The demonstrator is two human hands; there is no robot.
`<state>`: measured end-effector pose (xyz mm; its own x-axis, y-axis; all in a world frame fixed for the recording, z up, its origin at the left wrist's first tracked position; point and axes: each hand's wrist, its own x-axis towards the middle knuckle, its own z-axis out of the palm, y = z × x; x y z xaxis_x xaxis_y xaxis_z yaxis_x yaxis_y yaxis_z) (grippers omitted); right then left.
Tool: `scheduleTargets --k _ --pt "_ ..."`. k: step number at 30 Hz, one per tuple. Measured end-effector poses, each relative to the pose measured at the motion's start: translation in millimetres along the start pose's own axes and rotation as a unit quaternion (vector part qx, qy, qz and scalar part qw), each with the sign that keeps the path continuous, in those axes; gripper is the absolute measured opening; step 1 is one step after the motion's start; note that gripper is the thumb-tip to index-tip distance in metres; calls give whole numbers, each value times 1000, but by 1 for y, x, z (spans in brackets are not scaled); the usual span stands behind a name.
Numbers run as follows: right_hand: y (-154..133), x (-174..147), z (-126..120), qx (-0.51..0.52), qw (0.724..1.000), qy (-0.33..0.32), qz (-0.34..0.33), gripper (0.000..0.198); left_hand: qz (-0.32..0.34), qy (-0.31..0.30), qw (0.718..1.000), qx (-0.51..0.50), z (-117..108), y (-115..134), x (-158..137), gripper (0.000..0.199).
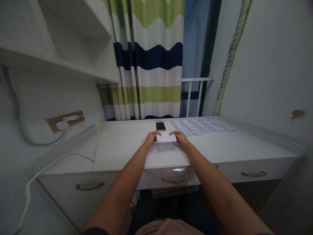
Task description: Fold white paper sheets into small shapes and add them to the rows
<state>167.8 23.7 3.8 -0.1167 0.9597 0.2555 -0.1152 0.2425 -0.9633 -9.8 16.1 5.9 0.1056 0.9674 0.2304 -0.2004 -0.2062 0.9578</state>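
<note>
Between my two hands a small white rectangular piece of paper (166, 137) is held level, a little above the white desk (122, 143). My left hand (150, 139) pinches its left end, thumb on top. At the right end my right hand (181, 138) grips it the same way. Just beyond the paper lies a black phone (160, 126), flat on the desk. Many small white folded-looking pieces (202, 126) are spread in rows to the right of the phone; their exact kind is too small to make out.
A clear plastic sheet or bag (168, 182) hangs at the desk's front edge over the middle drawer. On the left, a white cable (56, 160) runs across the desk, below a wall socket (65, 121) with plugs. A shelf (73, 70) overhangs the left side; a striped curtain (158, 78) hangs behind.
</note>
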Motion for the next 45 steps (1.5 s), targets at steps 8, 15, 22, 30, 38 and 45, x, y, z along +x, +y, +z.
scheduleTargets --k 8,15,22,30,38,45 --pt "-1 -5 -1 -68 997 15 -18 23 20 15 998 66 -1 -5 0 24" --pt "3 -3 0 21 1000 -2 14 39 30 23 997 61 -1 -6 0 51" --pt "4 0 0 27 999 -23 32 32 3 40 995 96 -5 -12 8 31" --pt "4 -1 0 19 1000 -20 3 36 21 45 994 101 -3 -9 4 23" --pt "4 -1 1 31 999 -16 22 32 17 52 994 97 -2 -7 3 21" --pt "3 -1 0 21 999 -24 13 35 26 41 995 91 -4 -8 2 24"
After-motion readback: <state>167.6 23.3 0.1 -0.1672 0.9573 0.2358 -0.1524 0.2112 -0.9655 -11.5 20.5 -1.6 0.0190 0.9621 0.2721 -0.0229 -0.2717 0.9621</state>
